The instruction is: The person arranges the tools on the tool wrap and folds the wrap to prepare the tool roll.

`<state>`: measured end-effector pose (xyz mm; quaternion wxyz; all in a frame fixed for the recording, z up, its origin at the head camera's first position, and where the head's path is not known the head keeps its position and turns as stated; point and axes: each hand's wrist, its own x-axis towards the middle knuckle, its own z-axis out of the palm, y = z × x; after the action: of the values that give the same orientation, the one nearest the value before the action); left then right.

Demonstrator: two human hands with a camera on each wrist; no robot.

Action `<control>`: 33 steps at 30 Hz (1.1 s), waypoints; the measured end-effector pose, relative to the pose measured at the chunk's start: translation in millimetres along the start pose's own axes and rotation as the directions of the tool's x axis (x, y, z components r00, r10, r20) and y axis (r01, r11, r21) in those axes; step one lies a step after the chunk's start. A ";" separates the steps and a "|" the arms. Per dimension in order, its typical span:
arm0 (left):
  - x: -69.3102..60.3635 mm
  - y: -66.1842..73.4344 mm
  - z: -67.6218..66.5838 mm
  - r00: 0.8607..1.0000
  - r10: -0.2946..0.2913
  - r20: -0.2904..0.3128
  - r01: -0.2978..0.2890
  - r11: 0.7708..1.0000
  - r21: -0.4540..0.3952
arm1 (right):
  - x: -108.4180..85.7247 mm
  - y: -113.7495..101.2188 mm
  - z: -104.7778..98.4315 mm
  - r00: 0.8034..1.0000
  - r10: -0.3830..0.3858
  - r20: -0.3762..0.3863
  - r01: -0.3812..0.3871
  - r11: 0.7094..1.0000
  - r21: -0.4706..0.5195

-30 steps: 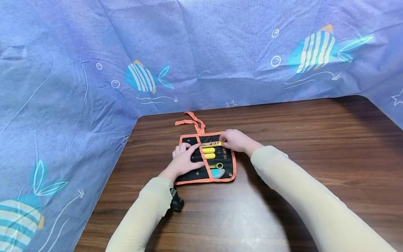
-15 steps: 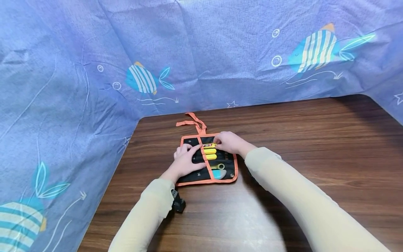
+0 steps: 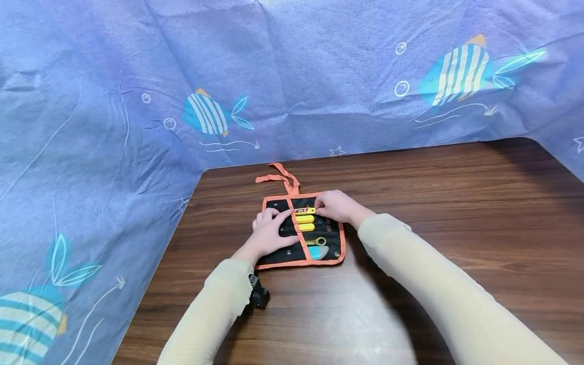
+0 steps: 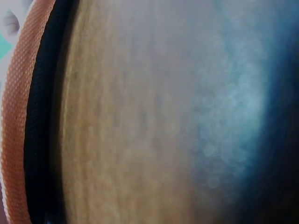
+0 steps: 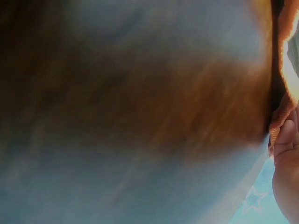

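Observation:
A black tool roll with orange edging [image 3: 287, 263] lies spread on the table. My left hand [image 3: 266, 234] rests on its left part, fingers spread, thumb and a finger at the orange middle band. A slim yellow tool with a red and dark label [image 3: 304, 211] sticks out of the top pocket; its exact kind is too small to tell. At its right end, the bunched fingertips of my right hand [image 3: 338, 207] pinch it. Below show two yellow handles [image 3: 305, 223], a ring-ended wrench [image 3: 321, 241] and a teal and grey tool [image 3: 318, 252], each partly in its pocket.
Orange tie straps [image 3: 285, 177] trail from the roll's far edge. A black device [image 3: 260, 294] sits at the left wrist. Brown wooden tabletop [image 3: 456, 203] stretches right and toward the near side. A blue fish-print cloth [image 3: 319, 76] hangs behind and at the left.
The slim yellow tool has slid left, deeper into its pocket. My right hand went left with it, then drew slightly back right, baring the tool's end. The left hand stays on the roll.

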<state>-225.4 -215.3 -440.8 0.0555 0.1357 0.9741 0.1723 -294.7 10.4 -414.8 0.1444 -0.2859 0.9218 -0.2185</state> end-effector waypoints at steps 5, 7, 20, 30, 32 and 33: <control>0.1 1.6 0.9 1.000 0.012 -0.001 -0.012 1.000 -0.002 | 4.2 -4.2 2.4 1.000 -0.002 -0.002 0.002 1.000 -0.008; 0.2 2.0 1.1 1.000 0.024 0.003 -0.024 1.000 -0.005 | 5.5 -6.1 3.1 1.000 0.002 0.001 -0.002 1.000 -0.001; -0.7 0.9 -1.8 1.000 0.018 0.018 -0.018 1.000 0.004 | 15.6 -12.8 3.7 1.000 0.010 0.026 -0.011 0.999 0.034; -0.8 2.0 -4.5 0.999 0.023 0.036 -0.023 1.000 -0.009 | 23.8 -21.2 1.4 0.997 0.039 0.071 -0.040 0.999 0.023; -0.9 0.9 -4.4 0.999 0.025 0.032 -0.024 1.000 -0.012 | 25.1 -22.7 1.0 0.996 0.038 0.075 -0.039 0.999 0.016; -1.0 0.1 -4.2 0.999 0.024 0.030 -0.024 1.000 -0.013 | 25.7 -23.4 1.3 0.996 0.037 0.076 -0.038 0.999 0.010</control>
<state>-225.1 -216.8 -436.8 0.0691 0.1496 0.9703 0.1770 -303.8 -22.5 -408.3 0.1849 -0.2758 0.9195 -0.2103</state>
